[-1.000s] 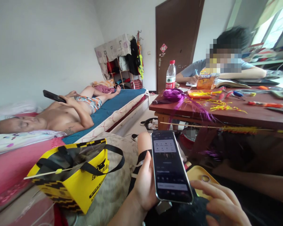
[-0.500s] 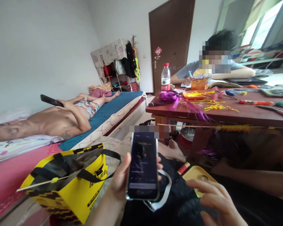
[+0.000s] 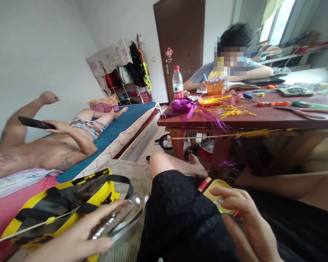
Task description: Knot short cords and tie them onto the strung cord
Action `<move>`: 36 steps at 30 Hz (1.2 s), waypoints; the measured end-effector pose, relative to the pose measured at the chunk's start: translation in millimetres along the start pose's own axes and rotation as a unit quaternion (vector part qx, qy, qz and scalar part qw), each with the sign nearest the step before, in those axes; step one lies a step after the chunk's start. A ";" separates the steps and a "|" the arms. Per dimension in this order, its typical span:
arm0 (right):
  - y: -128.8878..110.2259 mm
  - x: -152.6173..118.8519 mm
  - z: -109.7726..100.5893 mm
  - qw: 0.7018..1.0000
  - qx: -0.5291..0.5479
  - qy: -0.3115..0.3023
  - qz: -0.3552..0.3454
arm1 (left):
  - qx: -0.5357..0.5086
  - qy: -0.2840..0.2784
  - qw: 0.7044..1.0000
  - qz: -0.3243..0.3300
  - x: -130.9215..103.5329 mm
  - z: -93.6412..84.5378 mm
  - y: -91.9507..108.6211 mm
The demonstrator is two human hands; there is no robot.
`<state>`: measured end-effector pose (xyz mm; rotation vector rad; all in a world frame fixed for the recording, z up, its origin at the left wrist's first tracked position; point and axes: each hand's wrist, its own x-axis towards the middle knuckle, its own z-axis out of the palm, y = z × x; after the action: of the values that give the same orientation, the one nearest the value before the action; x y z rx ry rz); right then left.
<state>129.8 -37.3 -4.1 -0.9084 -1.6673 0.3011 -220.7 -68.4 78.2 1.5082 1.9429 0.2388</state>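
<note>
My left hand (image 3: 82,227) is closed around a smartphone (image 3: 117,219), now seen nearly edge-on, with a pale strap (image 3: 128,222) hanging from it. The phone is over striped fabric, beside a yellow bag (image 3: 94,198) with black handles. A thin stick (image 3: 24,231) with a yellow piece on it lies across the bag's opening. On the right, my right hand (image 3: 247,218) hovers with bent fingers apart and nothing visible gripped. Just behind its fingers is a yellow tray (image 3: 221,185), partly hidden, holding small items I cannot make out. A red roll (image 3: 205,184) sits by the tray.
A brown table (image 3: 191,122) carries purple strands (image 3: 183,104), yellow pieces, pliers (image 3: 303,112) and a water bottle (image 3: 177,83). One person writes behind it; another lies on the bed (image 3: 120,136) at left. Below the table stands a wastebasket (image 3: 166,145).
My left hand has moved the phone left and down from over my lap toward the yellow bag, turning its screen away. The right hand shifted slightly. The lying person has raised an arm.
</note>
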 end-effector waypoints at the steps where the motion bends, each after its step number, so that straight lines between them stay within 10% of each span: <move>1: 1.8 -0.5 -1.4 1.000 -0.002 0.006 0.016 | 0.024 -0.052 0.998 0.011 5.8 12.9 -4.1; 4: 4.2 1.4 -4.3 0.999 -0.007 0.015 0.047 | 0.121 -0.096 0.987 -0.035 29.2 61.7 -33.2; 8: 5.5 8.6 -5.4 0.996 -0.015 0.032 0.077 | 0.313 0.007 0.938 -0.149 51.0 113.8 -77.6; 16: 11.1 10.4 -1.5 0.993 -0.005 0.028 0.113 | 0.378 0.088 0.911 -0.139 57.8 128.7 -90.9; 20: 15.0 11.1 0.8 0.988 0.027 0.048 0.147 | 0.341 0.100 0.928 -0.107 55.3 121.8 -53.3; 24: 19.8 12.7 3.1 0.967 0.094 0.070 0.226 | 0.209 0.092 0.960 0.162 55.5 117.0 28.1; 28: 31.2 11.5 0.1 0.956 0.120 0.089 0.254 | 0.184 0.056 0.954 0.229 74.9 135.6 91.3; 36: 77.7 14.7 16.5 0.956 -0.110 -0.223 0.153 | 0.205 0.052 0.946 0.245 114.0 192.4 123.3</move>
<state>145.5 29.1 -47.4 -1.3465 -1.9973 0.5721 -21.8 28.5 -49.6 2.2928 1.7336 0.1302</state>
